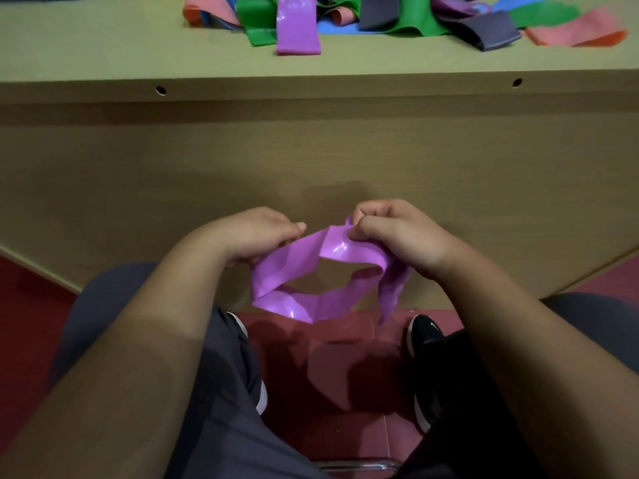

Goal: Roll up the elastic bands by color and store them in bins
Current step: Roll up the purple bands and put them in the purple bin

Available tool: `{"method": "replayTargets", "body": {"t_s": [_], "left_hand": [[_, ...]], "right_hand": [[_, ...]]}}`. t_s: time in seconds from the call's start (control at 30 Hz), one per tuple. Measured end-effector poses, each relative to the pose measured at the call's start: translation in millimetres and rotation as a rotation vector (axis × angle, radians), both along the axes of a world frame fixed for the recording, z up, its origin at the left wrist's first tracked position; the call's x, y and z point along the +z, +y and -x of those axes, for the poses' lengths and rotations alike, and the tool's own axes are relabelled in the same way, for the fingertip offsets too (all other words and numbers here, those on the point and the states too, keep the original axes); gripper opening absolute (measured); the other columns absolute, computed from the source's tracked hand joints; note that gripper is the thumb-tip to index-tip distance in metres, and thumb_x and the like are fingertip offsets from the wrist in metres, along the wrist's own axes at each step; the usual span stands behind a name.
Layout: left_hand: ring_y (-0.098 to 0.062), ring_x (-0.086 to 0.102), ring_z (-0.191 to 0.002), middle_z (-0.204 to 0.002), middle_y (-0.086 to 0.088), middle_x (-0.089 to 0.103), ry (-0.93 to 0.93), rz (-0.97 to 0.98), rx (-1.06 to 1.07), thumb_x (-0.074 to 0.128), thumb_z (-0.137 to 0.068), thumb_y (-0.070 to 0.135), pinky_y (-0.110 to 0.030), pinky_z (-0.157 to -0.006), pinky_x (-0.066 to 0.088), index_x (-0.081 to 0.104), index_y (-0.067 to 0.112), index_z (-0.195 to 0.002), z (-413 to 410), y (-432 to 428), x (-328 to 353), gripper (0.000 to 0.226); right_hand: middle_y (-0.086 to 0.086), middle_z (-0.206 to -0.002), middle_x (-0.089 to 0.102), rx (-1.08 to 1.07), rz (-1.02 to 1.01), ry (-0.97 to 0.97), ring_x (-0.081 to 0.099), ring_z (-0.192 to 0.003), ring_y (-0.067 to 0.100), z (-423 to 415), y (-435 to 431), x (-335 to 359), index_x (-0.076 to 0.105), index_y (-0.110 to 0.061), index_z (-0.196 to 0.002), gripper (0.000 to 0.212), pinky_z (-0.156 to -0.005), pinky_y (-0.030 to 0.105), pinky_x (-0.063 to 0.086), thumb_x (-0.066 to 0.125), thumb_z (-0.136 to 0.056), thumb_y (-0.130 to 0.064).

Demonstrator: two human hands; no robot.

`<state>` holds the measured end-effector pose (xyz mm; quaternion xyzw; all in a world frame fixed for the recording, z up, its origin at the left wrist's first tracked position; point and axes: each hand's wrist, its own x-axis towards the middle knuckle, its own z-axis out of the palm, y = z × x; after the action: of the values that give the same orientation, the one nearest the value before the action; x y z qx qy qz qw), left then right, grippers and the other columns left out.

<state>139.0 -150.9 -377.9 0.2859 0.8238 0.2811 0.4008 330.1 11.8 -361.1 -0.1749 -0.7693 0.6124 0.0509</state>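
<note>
A purple elastic band (pixel 304 271) hangs loose and twisted between my two hands, below the table's edge and above my lap. My left hand (pixel 257 235) grips its left side with curled fingers. My right hand (pixel 394 233) pinches the band's upper right end between thumb and fingers, and part of the band trails down past that hand. On the tabletop at the far edge of view lies a pile of bands: another purple band (pixel 298 25), green bands (pixel 257 15), grey bands (pixel 484 29), salmon bands (pixel 577 27) and blue bands (pixel 337 28). No bin is visible.
The wooden table (pixel 138 46) has a front panel (pixel 311 150) that fills the middle of the view. Beneath it are a red floor (pixel 332 357), my grey-trousered legs and black shoes (pixel 423 335). A chair's metal edge (pixel 356 464) shows at the bottom.
</note>
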Motion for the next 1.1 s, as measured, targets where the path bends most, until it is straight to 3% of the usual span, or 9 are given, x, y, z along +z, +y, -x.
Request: {"method": "replayTargets", "body": {"t_s": [0.13, 0.37, 0.47, 0.6, 0.67, 0.77, 0.87, 1.0, 1.1], "left_hand": [[-0.014, 0.063, -0.083, -0.097, -0.006, 0.078, 0.090, -0.275, -0.037, 0.064, -0.103, 0.036, -0.033, -0.082, 0.051, 0.078, 0.022, -0.103, -11.7, 10.7, 0.4, 0.019], [-0.014, 0.071, -0.080, -0.089, -0.001, 0.075, -0.231, -0.359, 0.069, 0.060, -0.107, 0.022, -0.025, -0.068, 0.056, 0.072, 0.003, -0.116, -35.4, 18.1, -5.1, 0.024], [-0.013, 0.070, -0.077, -0.088, -0.004, 0.076, -0.239, -0.362, 0.135, 0.067, -0.102, 0.017, -0.023, -0.064, 0.056, 0.075, 0.003, -0.115, -32.0, 18.8, -6.3, 0.020], [-0.013, 0.066, -0.074, -0.093, -0.010, 0.075, -0.310, -0.354, 0.167, 0.074, -0.098, 0.017, -0.022, -0.066, 0.056, 0.078, 0.006, -0.113, -26.8, 18.5, -7.6, 0.019], [-0.011, 0.065, -0.068, -0.089, -0.010, 0.074, -0.280, -0.355, 0.176, 0.076, -0.096, 0.016, -0.022, -0.065, 0.056, 0.079, 0.009, -0.109, -24.8, 18.1, -7.7, 0.015], [-0.009, 0.067, -0.072, -0.087, -0.004, 0.075, -0.201, -0.375, 0.201, 0.078, -0.094, 0.015, -0.020, -0.065, 0.057, 0.080, 0.012, -0.104, -22.7, 17.7, -7.7, 0.011], [-0.007, 0.069, -0.072, -0.083, -0.001, 0.076, -0.186, -0.419, 0.251, 0.077, -0.093, 0.010, -0.022, -0.067, 0.058, 0.078, 0.014, -0.095, -21.9, 17.2, -7.1, 0.005], [-0.008, 0.067, -0.070, -0.078, -0.002, 0.073, -0.143, -0.433, 0.262, 0.077, -0.092, 0.006, -0.024, -0.068, 0.058, 0.078, 0.013, -0.091, -22.3, 17.4, -7.0, 0.007], [-0.009, 0.065, -0.066, -0.073, -0.001, 0.071, -0.113, -0.425, 0.273, 0.078, -0.091, 0.005, -0.022, -0.063, 0.058, 0.078, 0.011, -0.093, -22.8, 18.4, -7.8, 0.006]], "right_hand": [[0.007, -0.071, 0.046, -0.059, 0.041, 0.032, 0.038, -0.059, 0.013, 2.4, 1.3, -3.6, 0.059, -0.011, -0.080, 0.018, -0.051, 0.025, 0.031, 0.070, -0.095, -0.013], [-0.009, -0.061, 0.056, -0.121, -0.197, -0.068, 0.046, -0.056, 0.007, 5.0, 3.8, -15.1, 0.060, -0.017, -0.077, 0.027, -0.055, 0.023, 0.039, 0.073, -0.099, -0.026], [0.005, -0.069, 0.066, -0.106, -0.247, -0.080, 0.060, -0.057, 0.015, 2.9, 2.8, -12.6, 0.062, -0.012, -0.084, 0.028, -0.061, 0.033, 0.050, 0.073, -0.099, -0.032], [0.021, -0.083, 0.072, -0.102, -0.224, -0.098, 0.070, -0.062, 0.045, 1.3, 1.0, -13.2, 0.062, -0.015, -0.084, 0.027, -0.061, 0.062, 0.060, 0.074, -0.098, -0.035], [0.013, -0.082, 0.074, -0.093, -0.299, -0.093, 0.073, -0.067, 0.032, 2.7, 1.6, -16.4, 0.064, -0.018, -0.083, 0.029, -0.069, 0.056, 0.062, 0.075, -0.097, -0.041], [-0.004, -0.072, 0.069, -0.109, -0.428, -0.112, 0.061, -0.062, 0.007, 3.9, 3.3, -20.0, 0.067, -0.019, -0.082, 0.037, -0.064, 0.031, 0.050, 0.071, -0.098, -0.052], [-0.007, -0.073, 0.068, -0.140, -0.541, -0.139, 0.059, -0.067, 0.009, 4.3, 8.1, -20.6, 0.068, -0.020, -0.086, 0.036, -0.063, 0.029, 0.044, 0.063, -0.103, -0.052], [-0.010, -0.086, 0.068, -0.130, -0.585, -0.129, 0.062, -0.079, 0.014, 1.2, 18.2, -21.9, 0.069, -0.024, -0.106, 0.006, -0.068, 0.017, 0.043, 0.065, -0.101, -0.025], [-0.013, -0.085, 0.062, -0.152, -0.607, -0.100, 0.058, -0.078, 0.014, -0.8, 24.3, -23.8, 0.063, -0.027, -0.126, 0.032, -0.065, 0.014, 0.038, 0.060, -0.098, -0.012]]}}
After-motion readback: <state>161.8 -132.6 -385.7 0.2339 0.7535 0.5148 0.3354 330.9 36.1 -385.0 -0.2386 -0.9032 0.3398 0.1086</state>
